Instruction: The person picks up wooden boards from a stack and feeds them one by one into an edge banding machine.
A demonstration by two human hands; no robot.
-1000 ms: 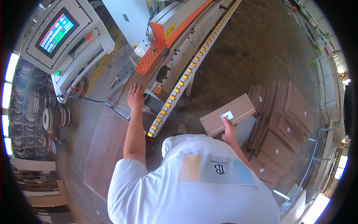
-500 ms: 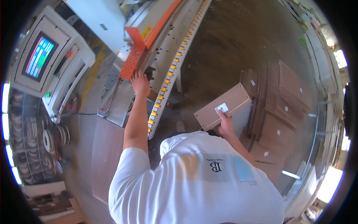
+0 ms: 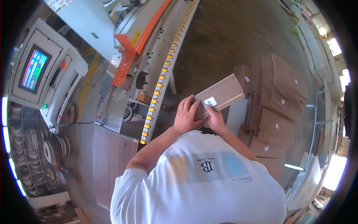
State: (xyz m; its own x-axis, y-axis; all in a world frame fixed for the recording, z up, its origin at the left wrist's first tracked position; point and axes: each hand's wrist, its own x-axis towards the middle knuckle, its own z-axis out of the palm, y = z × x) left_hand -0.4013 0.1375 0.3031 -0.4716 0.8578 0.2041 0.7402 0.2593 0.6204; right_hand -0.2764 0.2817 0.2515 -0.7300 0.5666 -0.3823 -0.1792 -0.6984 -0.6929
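Note:
My right hand (image 3: 216, 119) grips a long, flat wood-coloured panel (image 3: 228, 90) from its near edge. Its thumb rests on top, beside a white printed label (image 3: 209, 101). Across the panel's left end lies my left hand (image 3: 185, 114), fingers over the end and thumb by the near edge, so both hands are on the panel. The panel is held in front of my body, slanting up to the right. Small dark holes show at its right end. The undersides of the fingers are hidden.
Left of my hands runs a machine bed (image 3: 156, 48) edged by a yellow-and-white roller strip (image 3: 161, 77), with an orange guard (image 3: 125, 67) above. A control console (image 3: 41, 71) with a lit screen stands farther left. Stacked brown panels (image 3: 270, 112) lie to the right.
My left hand has left the machine bed beside the orange guard and come right onto the panel. My right hand still holds the panel. The view has shifted slightly.

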